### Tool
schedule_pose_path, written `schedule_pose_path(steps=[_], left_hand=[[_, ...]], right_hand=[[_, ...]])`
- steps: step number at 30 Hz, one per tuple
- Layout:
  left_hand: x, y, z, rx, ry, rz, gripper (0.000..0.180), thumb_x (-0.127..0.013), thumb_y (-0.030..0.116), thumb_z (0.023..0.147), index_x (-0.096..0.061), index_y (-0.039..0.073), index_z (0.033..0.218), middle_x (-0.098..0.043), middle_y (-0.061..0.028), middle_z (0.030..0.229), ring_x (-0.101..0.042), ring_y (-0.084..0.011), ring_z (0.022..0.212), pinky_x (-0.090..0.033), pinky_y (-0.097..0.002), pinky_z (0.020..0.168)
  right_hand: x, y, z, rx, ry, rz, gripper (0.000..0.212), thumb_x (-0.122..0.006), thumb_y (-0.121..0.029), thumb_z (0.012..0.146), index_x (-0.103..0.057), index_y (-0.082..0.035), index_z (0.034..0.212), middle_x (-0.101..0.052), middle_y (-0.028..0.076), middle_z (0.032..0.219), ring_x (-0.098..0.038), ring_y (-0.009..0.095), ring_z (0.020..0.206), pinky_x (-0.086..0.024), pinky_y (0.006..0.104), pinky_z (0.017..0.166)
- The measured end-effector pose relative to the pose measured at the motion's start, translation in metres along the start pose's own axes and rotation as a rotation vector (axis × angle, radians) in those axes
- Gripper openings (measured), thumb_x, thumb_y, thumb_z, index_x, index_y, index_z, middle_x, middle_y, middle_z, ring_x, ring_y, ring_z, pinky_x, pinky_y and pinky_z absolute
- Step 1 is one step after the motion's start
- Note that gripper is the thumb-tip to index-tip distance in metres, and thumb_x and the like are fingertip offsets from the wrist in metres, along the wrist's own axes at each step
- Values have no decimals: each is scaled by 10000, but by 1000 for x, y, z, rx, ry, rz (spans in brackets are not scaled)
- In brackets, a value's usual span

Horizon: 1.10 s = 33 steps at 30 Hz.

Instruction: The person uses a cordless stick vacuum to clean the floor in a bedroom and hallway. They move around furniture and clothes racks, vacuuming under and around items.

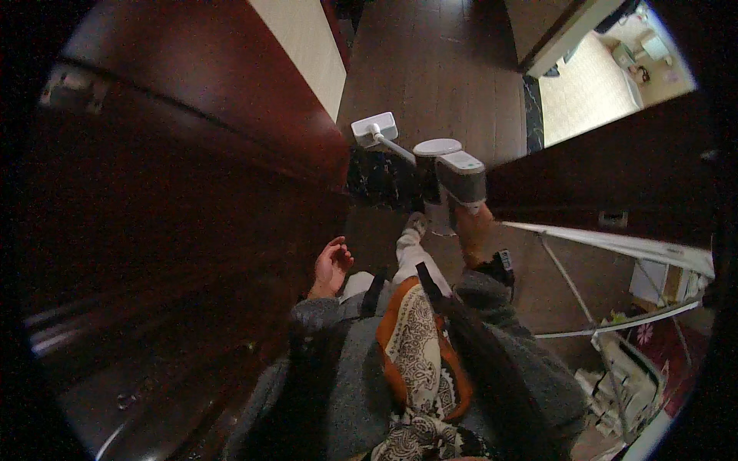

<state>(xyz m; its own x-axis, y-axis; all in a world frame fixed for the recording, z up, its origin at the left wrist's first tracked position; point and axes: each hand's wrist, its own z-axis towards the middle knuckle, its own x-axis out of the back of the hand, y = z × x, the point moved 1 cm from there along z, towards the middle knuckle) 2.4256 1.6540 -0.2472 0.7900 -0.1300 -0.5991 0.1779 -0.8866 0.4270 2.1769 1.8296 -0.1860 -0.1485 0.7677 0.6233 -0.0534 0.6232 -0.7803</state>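
Note:
A white and grey stick vacuum cleaner (463, 184) is in front of me, its handle in my right hand (474, 220), which is closed around it. Its thin tube (397, 148) runs forward and left to a white, flat floor head (372, 129) over the dark wood floor just beyond a black marbled threshold. My left hand (333, 266) hangs at my left side with loosely bent fingers and nothing in it. It is nearest the dark reddish wood on the left, without touching it.
Dark wooden door or cabinet panels (231, 138) stand close on my left. To the right, a dark door (592, 169) borders the passage, with a white folding rack (615, 250) below it. A lit room (600, 84) opens at the far right. The wood floor (430, 69) continues ahead.

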Motion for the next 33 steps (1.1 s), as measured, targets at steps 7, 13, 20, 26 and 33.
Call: schedule_pose_path(steps=[7, 13, 20, 26, 33], left_hand=[[-54, -16, 18, -11, -70, -31, 205, -438, 91, 828, -514, 58, 1015, -526, -26, 773, -517, -135, 704, -455, -288, 653], [-49, 22, 9, 48, 48, -148, 208, -446, 97, 834, -502, 61, 1031, -520, -26, 769, -514, -151, 692, -457, -301, 672], [-142, 102, 47, 73, 67, -81, 212, -466, 96, 811, -521, 59, 1013, -530, -22, 747, -519, -144, 680, -461, -290, 652], [-229, 155, 75, 17, -3, -33, 190, -435, 102, 831, -517, 56, 997, -515, -17, 741, -501, -136, 685, -445, -269, 667], [-265, 160, 121, 174, -63, 24, 190, -442, 102, 837, -514, 56, 1007, -506, -9, 760, -481, -126, 700, -437, -277, 696]], right_hand=[[-69, -5, 103, 226, 152, 199, 302, -646, -296, 663, -599, -25, 787, -601, 172, 709, -578, 345, 647, -435, 394, 558], [-100, -63, 123, 121, 178, 113, 303, -643, -324, 659, -608, -55, 794, -604, 164, 733, -569, 357, 676, -434, 411, 589], [-126, -140, 199, 85, 136, 200, 273, -646, -273, 668, -618, -57, 832, -623, 122, 740, -597, 262, 695, -438, 352, 613], [-160, -201, 309, 277, -32, -120, 298, -641, -299, 670, -619, -55, 839, -613, 170, 777, -593, 330, 757, -450, 372, 622], [-70, -79, 304, 368, -184, -190, 267, -621, -240, 675, -588, -47, 857, -604, 177, 804, -567, 367, 757, -442, 388, 609]])
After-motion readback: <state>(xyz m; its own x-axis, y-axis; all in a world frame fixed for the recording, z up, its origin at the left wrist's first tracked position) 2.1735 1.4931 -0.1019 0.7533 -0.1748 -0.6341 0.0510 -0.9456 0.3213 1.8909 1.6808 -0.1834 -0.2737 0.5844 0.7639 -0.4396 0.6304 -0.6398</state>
